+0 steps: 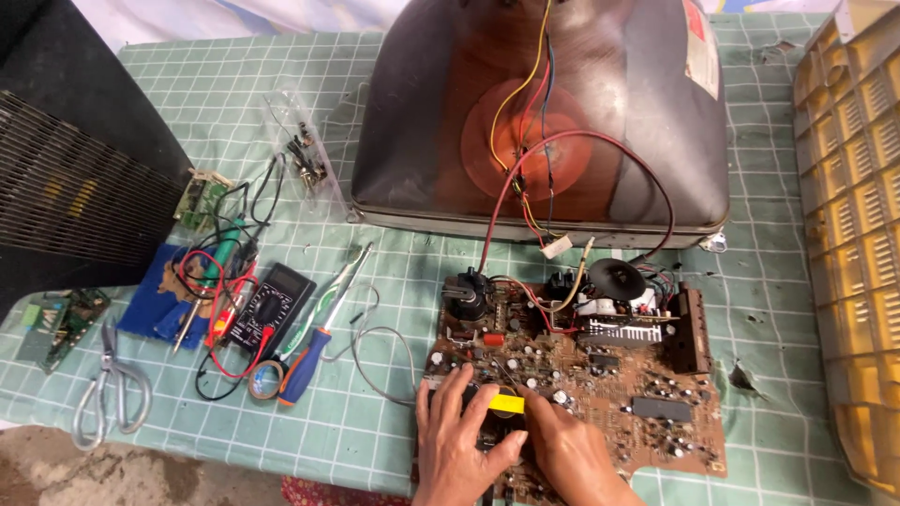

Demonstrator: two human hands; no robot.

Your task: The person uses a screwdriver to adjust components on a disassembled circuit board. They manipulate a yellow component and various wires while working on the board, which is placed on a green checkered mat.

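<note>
A brown circuit board (619, 375) crowded with components lies on the green checked tablecloth (356, 422), wired to the back of a large picture tube (562, 103). My left hand (459, 440) rests on the board's near left corner, fingers spread over a black part. My right hand (567, 450) sits beside it on the board. Between the two hands is a small yellow piece (507, 404); which hand holds it is unclear.
Left of the board lie a blue-handled screwdriver (305, 361), a black multimeter (270, 305) with red and black leads, a tape roll (267, 378), scissors (111, 384) and small green boards (56, 319). A black speaker box (66, 150) stands far left, a yellowed casing (858, 244) at right.
</note>
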